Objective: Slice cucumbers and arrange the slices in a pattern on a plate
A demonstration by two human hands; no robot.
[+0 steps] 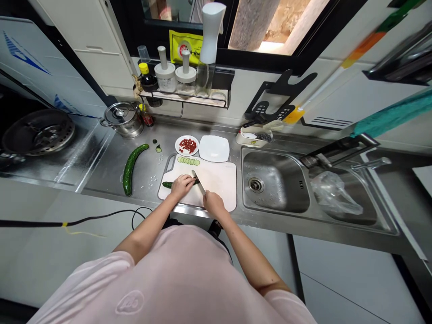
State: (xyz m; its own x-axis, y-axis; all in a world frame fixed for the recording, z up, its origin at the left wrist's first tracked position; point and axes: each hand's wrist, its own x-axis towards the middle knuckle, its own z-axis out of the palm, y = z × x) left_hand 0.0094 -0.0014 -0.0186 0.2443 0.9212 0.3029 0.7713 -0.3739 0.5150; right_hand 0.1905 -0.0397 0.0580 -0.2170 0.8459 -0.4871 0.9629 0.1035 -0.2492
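On the white cutting board [219,184], my left hand [182,185] presses down on a dark green cucumber piece [166,184], whose end sticks out to the left. My right hand [213,202] is closed round the handle of a knife [199,182]; its blade stands at the cucumber's right end, close to my left fingertips. A row of overlapping pale cucumber slices [188,160] lies along the board's top edge. Behind the board are a plate of chopped red pieces [187,146] and a bare white square plate [214,148]. A whole cucumber [132,170] rests on the counter at the left.
Cucumber scraps [158,148] lie behind the board's left corner. A steel pot [124,119] and a pan [38,132] stand further left. The sink [275,180] is to the right, with a plastic bag [335,193] in its second basin. A wall rack [189,97] holds jars and bottles.
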